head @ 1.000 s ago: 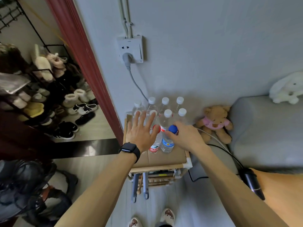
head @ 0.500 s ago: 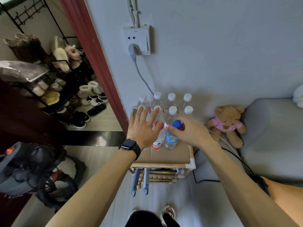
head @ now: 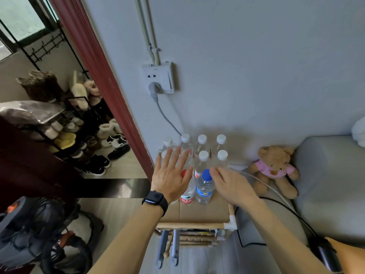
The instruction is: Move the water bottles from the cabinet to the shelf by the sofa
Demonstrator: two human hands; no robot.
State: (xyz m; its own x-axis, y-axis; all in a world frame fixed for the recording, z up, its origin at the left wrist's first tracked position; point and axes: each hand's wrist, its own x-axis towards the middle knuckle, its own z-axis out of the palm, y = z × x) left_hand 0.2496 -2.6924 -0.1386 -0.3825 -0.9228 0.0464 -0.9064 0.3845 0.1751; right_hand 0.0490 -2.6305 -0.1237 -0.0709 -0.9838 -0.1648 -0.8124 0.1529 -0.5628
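Several clear water bottles stand on the small wooden shelf (head: 199,214) against the wall beside the sofa. Most have white caps (head: 203,155). At the front stand a red-capped bottle (head: 187,194) and a blue-capped bottle (head: 205,187). My left hand (head: 170,177), with a black watch on the wrist, is spread flat with straight fingers over the left bottles and partly hides the red cap. My right hand (head: 230,184) sits just right of the blue cap, fingertips close to it and loosely relaxed, holding nothing.
A grey sofa (head: 325,184) is at the right with a teddy bear (head: 274,169) leaning beside the shelf. A wall socket (head: 158,78) with a grey cable hangs above. A red door frame (head: 102,76) and a shoe rack (head: 75,131) lie left. Cables run across the floor at right.
My right hand has come off the blue cap and now lies beside it. My left hand stays spread over the left bottles. The view has tilted upward a little.
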